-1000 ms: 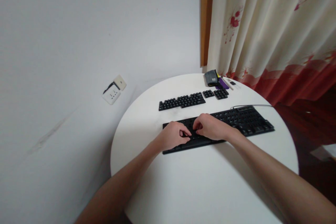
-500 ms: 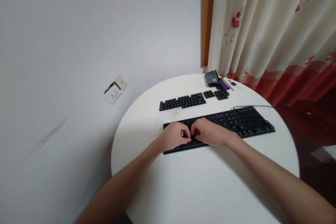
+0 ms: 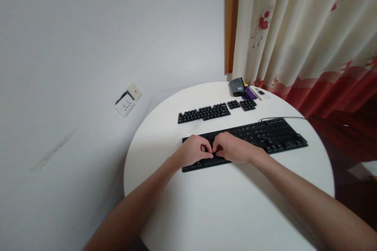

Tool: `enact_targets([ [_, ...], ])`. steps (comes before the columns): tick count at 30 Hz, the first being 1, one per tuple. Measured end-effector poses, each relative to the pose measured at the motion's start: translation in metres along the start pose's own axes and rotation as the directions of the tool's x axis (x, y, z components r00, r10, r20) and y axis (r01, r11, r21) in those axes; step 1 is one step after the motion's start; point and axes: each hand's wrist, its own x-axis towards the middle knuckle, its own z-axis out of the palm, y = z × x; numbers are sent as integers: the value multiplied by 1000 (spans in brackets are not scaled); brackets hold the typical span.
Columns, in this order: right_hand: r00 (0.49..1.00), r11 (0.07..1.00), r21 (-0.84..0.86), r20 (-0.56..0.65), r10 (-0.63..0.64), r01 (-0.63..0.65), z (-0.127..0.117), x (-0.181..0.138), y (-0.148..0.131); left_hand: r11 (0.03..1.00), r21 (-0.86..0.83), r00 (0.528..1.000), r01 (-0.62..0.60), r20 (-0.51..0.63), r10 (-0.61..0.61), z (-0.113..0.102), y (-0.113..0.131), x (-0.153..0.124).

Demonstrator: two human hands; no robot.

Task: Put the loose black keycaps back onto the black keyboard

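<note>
A black wired keyboard (image 3: 265, 135) lies across the round white table (image 3: 229, 204). My left hand (image 3: 193, 151) and my right hand (image 3: 232, 148) rest side by side on its left half, fingers curled and pinched together over the keys. What the fingertips grip is too small to make out. Farther back lie rows of loose black keycaps (image 3: 204, 113) laid out like a keyboard, with two smaller keycap groups (image 3: 243, 104) to their right.
At the table's far edge sit a folded grey cloth (image 3: 237, 87), a purple item (image 3: 250, 93) and a small white tool (image 3: 260, 93). A flowered curtain (image 3: 303, 35) hangs at the right. A wall socket (image 3: 127, 100) sits on the white wall at the left.
My right hand has drawn left and nearer to my left hand, so both now meet over the same spot on the keyboard. The fingers have curled tighter.
</note>
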Motion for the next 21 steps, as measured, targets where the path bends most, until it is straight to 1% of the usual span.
enact_targets([
  [5, 1000, 1000, 4, -16, -4, 4, -1, -1, -2, 1000, -10, 1000, 11, 3, -11, 0, -1, 0],
  [12, 999, 999, -50, -31, 9, -10, 2, -1, -6, 1000, -5, 1000, 12, 0, -12, 2, -3, 1],
  [15, 999, 1000, -13, -36, 14, -15, -2, -1, -5, 1000, -28, 1000, 9, 5, -9, 2, -3, 1],
  [21, 997, 993, 114, -54, 49, -43, -9, -1, 3, 1000, -29, 1000, 9, 6, -9, 1, -2, -1],
])
